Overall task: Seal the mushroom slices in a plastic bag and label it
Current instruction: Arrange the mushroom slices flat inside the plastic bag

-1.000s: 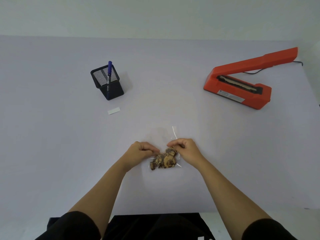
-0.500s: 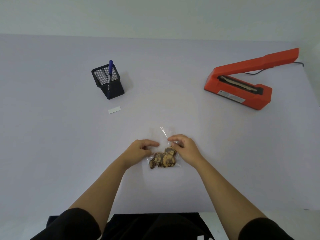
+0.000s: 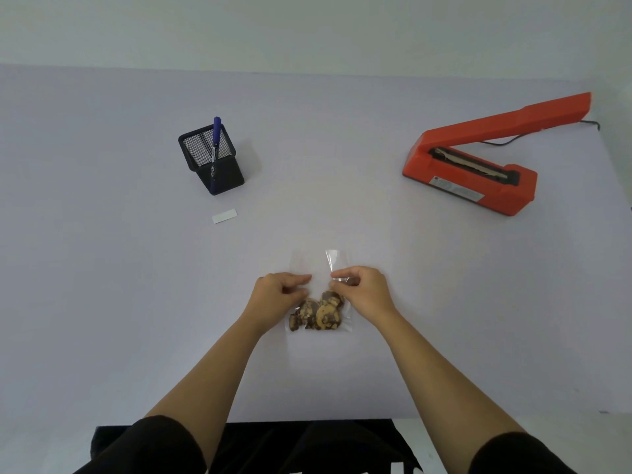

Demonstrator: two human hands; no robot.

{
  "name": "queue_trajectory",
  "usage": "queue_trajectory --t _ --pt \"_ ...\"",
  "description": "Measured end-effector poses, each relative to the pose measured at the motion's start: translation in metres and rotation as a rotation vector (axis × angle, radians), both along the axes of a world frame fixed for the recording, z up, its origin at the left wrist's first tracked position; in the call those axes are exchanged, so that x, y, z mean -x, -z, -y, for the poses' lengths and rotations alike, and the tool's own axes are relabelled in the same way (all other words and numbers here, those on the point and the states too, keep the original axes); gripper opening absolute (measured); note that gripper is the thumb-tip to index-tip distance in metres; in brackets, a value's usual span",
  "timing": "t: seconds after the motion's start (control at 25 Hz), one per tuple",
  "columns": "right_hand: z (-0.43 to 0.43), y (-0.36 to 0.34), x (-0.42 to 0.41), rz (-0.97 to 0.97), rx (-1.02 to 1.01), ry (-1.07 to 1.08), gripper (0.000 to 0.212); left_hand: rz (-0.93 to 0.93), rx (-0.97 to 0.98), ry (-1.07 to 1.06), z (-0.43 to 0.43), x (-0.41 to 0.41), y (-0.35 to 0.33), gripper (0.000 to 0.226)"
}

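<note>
A clear plastic bag (image 3: 321, 268) lies flat on the pale table (image 3: 102, 302), with brown mushroom slices (image 3: 316, 314) gathered at its near end. My left hand (image 3: 278, 294) pinches the bag's left side and my right hand (image 3: 362, 290) pinches its right side, just above the slices. The bag's open end points away from me, one corner of film curling up. A small white label (image 3: 224, 215) lies to the far left. A blue pen (image 3: 215, 138) stands in a black mesh holder (image 3: 212, 159).
An orange heat sealer (image 3: 478, 165) sits at the far right with its arm raised and a black cord (image 3: 506, 142) running behind it. The table's near edge is just below my forearms.
Both hands have moved slightly away from me along the bag, from beside the slices up to its empty part. The bag now lies flatter and stretched out.
</note>
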State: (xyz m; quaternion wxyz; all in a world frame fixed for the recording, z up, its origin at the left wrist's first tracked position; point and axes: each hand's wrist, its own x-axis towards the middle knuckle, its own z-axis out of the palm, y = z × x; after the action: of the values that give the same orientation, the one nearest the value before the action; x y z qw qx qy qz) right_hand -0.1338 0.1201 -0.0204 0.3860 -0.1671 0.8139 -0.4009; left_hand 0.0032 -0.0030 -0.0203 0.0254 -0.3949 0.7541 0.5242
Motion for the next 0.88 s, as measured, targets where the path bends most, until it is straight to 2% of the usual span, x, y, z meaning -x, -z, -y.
queue_trajectory --t 0.24,0.52,0.68,0.76,0.88 --pt "0.01 -0.006 0.002 -0.082 -0.087 -0.024 0.011 0.026 0.067 0.004 0.0 0.007 0.0 0.029" --pt "0.017 -0.005 -0.002 -0.302 -0.179 -0.14 0.007 0.094 0.229 -0.008 0.002 0.015 0.0 0.024" --pt "0.02 -0.003 -0.001 -0.3 -0.183 -0.132 0.006 0.143 0.222 -0.022 0.0 0.02 0.0 0.026" --pt "0.02 -0.002 -0.002 -0.328 -0.196 -0.139 0.007 0.162 0.228 -0.036 0.0 0.021 0.0 0.027" --pt "0.02 0.0 -0.002 -0.47 -0.245 -0.181 0.016 0.213 0.314 -0.04 -0.006 0.021 0.001 0.025"
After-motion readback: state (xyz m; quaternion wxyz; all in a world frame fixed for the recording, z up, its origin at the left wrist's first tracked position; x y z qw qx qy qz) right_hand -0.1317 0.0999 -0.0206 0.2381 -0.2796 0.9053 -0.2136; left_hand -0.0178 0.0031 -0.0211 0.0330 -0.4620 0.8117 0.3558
